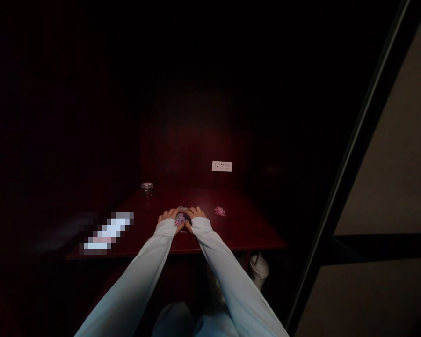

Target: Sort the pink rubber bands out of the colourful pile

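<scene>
My left hand (169, 216) and my right hand (196, 216) rest on the dark red desk (231, 236), thumbs toward each other. Between them lies a small pile of purple and pinkish strands (181, 219), cupped from both sides. They look like thin bands or loops, too small to name surely. Pale green strands (182, 208) show just beyond the fingers. Both hands have their fingers stretched out and slightly curved around the pile. To the right of my right hand sits a separate heap of pink strands (220, 211), apart from it.
At the desk's back left stands a small clear container (147, 187). A blurred-out bright rectangle (107, 234) covers the left edge. A white socket strip (222, 166) is on the back wall. Below the desk's front right is a lidded cup (258, 267). A slanted frame (351, 135) runs along the right.
</scene>
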Demonstrator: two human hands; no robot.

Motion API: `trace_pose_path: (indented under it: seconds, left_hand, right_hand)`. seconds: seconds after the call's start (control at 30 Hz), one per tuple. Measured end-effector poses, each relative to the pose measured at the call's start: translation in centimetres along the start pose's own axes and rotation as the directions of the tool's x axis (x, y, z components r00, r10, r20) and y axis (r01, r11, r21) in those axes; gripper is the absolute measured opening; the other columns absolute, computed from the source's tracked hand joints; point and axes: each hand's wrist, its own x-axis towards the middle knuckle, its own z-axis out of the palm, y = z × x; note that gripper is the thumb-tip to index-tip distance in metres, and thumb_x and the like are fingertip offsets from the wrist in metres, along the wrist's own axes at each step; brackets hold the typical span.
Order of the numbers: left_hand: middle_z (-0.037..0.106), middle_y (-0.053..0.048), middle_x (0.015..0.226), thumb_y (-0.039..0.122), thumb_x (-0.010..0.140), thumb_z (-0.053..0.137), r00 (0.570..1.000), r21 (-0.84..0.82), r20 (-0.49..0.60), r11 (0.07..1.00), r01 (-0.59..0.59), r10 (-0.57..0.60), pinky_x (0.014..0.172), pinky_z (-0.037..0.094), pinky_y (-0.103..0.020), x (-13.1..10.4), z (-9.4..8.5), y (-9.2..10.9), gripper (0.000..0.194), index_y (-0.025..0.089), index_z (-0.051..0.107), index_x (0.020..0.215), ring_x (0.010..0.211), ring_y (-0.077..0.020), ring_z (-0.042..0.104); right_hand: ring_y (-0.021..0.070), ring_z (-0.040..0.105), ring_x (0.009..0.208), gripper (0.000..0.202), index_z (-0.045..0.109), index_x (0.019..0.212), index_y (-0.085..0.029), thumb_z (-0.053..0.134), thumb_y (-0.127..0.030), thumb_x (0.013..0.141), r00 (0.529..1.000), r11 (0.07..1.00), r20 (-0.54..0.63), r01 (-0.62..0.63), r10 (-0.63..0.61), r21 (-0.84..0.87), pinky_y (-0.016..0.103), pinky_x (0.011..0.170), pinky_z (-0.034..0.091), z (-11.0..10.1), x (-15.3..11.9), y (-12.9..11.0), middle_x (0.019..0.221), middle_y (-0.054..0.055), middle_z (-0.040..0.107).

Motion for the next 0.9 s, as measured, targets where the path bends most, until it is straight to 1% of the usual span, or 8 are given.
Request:
trace_pose_path:
  seconds: [0.07,0.17,0.27,0.37,0.53,0.67,0.77,0.9]
  left_hand:
    - [0.065,-0.01,0.128,0.038,0.086,0.06,1.0,0.009,0.011,1.0,-0.005,0.005,0.091,0.042,-0.039,0.4,-0.1,0.1,0.041,0.023,0.06,0.124,0.113,-0.0297,0.057]
    - [0.068,-0.008,0.116,0.041,0.087,0.058,1.0,0.009,-0.003,1.0,0.005,-0.005,0.088,0.042,-0.038,1.0,-0.2,0.0,0.029,0.023,0.064,0.11,0.106,-0.0282,0.06]
    - [0.07,-0.007,0.109,0.04,0.09,0.055,0.997,0.005,-0.071,1.0,-0.02,0.02,0.087,0.042,-0.037,1.6,-0.1,-0.3,0.02,0.023,0.064,0.096,0.103,-0.0267,0.061]
    - [0.071,-0.005,0.11,0.034,0.093,0.051,0.985,-0.027,-0.155,0.996,-0.082,0.077,0.085,0.042,-0.035,2.3,-0.1,-1.1,0.017,0.024,0.064,0.092,0.103,-0.0243,0.061]
    - [0.073,-0.005,0.098,0.029,0.097,0.04,0.954,-0.003,-0.273,0.992,-0.128,0.122,0.084,0.041,-0.036,3.1,-0.2,-2.3,0.028,0.023,0.064,0.084,0.097,-0.023,0.061]
    - [0.072,-0.005,0.088,0.028,0.095,0.041,0.935,0.008,-0.281,0.975,-0.223,0.216,0.083,0.041,-0.037,4.2,0.1,-2.8,0.031,0.023,0.063,0.074,0.09,-0.0226,0.061]
    - [0.071,-0.005,0.08,0.028,0.093,0.043,0.926,-0.018,-0.285,0.965,-0.261,0.246,0.082,0.041,-0.036,5.1,0.6,-3.1,0.033,0.023,0.062,0.067,0.085,-0.0221,0.061]
    - [0.066,-0.004,0.067,0.029,0.093,0.041,0.932,-0.084,-0.296,0.966,-0.245,0.211,0.075,0.04,-0.034,5.7,1.0,-3.4,0.038,0.022,0.055,0.058,0.075,-0.0203,0.059]
  right_hand:
    - [0.0242,0.047,0.115,0.04,0.06,0.131,-0.024,0.054,-0.023,0.092,0.999,1.0,-0.037,-0.022,0.022,-0.01,0.034,0.096,0.038,0.2,0.5,0.2,0.126,0.006,0.062]
    - [0.0231,0.049,0.112,0.026,0.065,0.115,-0.021,0.053,-0.021,0.092,0.991,0.997,-0.104,-0.081,0.08,-0.005,0.033,0.094,0.038,0.4,1.1,0.5,0.115,0.007,0.066]
    - [0.022,0.05,0.107,0.02,0.065,0.108,-0.022,0.053,-0.019,0.092,0.985,0.996,-0.148,-0.09,0.091,0.015,0.032,0.091,0.038,0.6,1.6,1.0,0.107,0.006,0.067]
    - [0.0213,0.051,0.105,0.019,0.066,0.105,-0.023,0.054,-0.019,0.091,0.985,0.998,-0.164,-0.054,0.058,0.024,0.031,0.089,0.038,0.9,2.0,1.4,0.104,0.004,0.067]
    - [0.0205,0.051,0.106,0.019,0.069,0.104,-0.025,0.056,-0.019,0.091,0.988,0.999,-0.151,0.019,-0.013,0.04,0.031,0.089,0.039,1.4,2.6,1.8,0.105,0.003,0.067]
    - [0.0211,0.048,0.11,0.017,0.071,0.102,-0.025,0.058,-0.022,0.091,0.983,0.997,-0.175,0.063,-0.055,0.038,0.032,0.093,0.038,1.7,3.7,1.9,0.114,0.004,0.065]
    - [0.0202,0.048,0.108,0.016,0.071,0.098,-0.024,0.057,-0.021,0.091,0.979,0.995,-0.204,0.042,-0.022,0.093,0.032,0.093,0.038,1.9,4.8,1.9,0.109,0.003,0.065]
    - [0.0184,0.05,0.1,0.019,0.071,0.09,-0.024,0.054,-0.016,0.089,0.975,0.974,-0.21,-0.019,0.067,0.225,0.03,0.091,0.039,2.0,5.7,2.1,0.095,0.002,0.066]
